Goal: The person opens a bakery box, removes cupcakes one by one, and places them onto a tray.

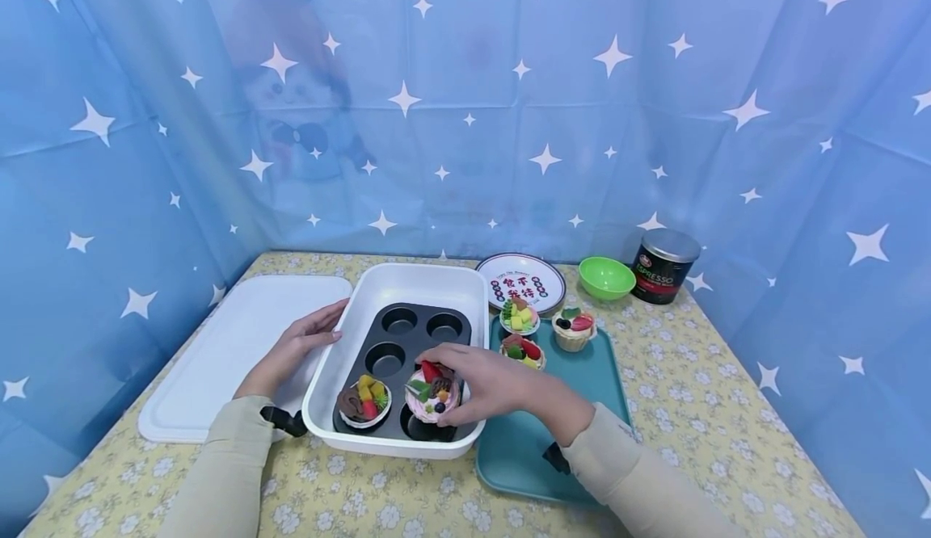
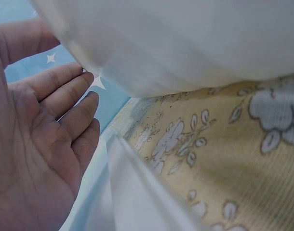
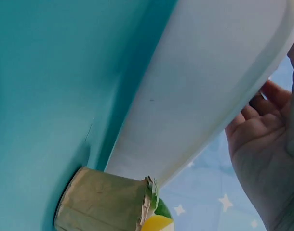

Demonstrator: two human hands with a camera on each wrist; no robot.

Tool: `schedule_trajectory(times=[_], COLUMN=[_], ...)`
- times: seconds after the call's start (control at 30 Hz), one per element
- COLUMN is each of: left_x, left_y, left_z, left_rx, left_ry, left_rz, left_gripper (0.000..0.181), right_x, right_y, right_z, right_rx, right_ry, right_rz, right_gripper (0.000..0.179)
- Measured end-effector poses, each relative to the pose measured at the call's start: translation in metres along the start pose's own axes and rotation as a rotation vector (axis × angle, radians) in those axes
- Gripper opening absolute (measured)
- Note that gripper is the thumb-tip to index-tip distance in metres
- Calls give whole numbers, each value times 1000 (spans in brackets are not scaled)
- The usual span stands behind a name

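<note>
At the five o'clock part of a black muffin tin (image 1: 416,346), we see the right hand (image 1: 489,378) gripping a pink cupcake (image 1: 431,410), thumb and fingers spanning its sides, likely to spare the topping. The tin lies inside a white bin (image 1: 393,444); a chocolate cupcake (image 1: 361,401) fills its seven o'clock cup. At the bin's nine o'clock side, the left hand (image 1: 298,346) holds nothing, fingers extended, probably to steady the wall; whether they press it, we cannot tell. A teal tray (image 1: 520,461) at three o'clock keeps three more cupcakes (image 1: 573,332) handy. Only the head view shows us the held cake; the right wrist view instead reveals a tray cupcake's papery wrapper (image 3: 103,199), the left wrist view the bare palm.
</note>
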State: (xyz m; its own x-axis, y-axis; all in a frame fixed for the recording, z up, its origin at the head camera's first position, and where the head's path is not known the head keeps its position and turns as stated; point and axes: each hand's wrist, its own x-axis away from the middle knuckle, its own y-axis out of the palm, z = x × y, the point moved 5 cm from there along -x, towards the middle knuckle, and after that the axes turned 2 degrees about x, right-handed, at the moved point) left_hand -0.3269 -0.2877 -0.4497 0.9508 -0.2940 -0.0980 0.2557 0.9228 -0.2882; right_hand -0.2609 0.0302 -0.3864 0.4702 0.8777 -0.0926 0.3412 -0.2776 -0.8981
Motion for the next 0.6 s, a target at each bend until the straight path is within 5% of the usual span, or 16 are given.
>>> schedule_trajectory(times=[0.37, 0.6], left_x=[0, -1], left_y=[0, 1], left_z=[-1, -2], left_rx=[4, 13], left_ry=[-19, -17], left_rz=[16, 11], left_gripper=[63, 63], right_x=[11, 31], right_y=[-15, -38], right_z=[-1, 2], right_rx=[-70, -19], right_ry=[-45, -90], right_rz=[98, 198], right_gripper=[80, 80])
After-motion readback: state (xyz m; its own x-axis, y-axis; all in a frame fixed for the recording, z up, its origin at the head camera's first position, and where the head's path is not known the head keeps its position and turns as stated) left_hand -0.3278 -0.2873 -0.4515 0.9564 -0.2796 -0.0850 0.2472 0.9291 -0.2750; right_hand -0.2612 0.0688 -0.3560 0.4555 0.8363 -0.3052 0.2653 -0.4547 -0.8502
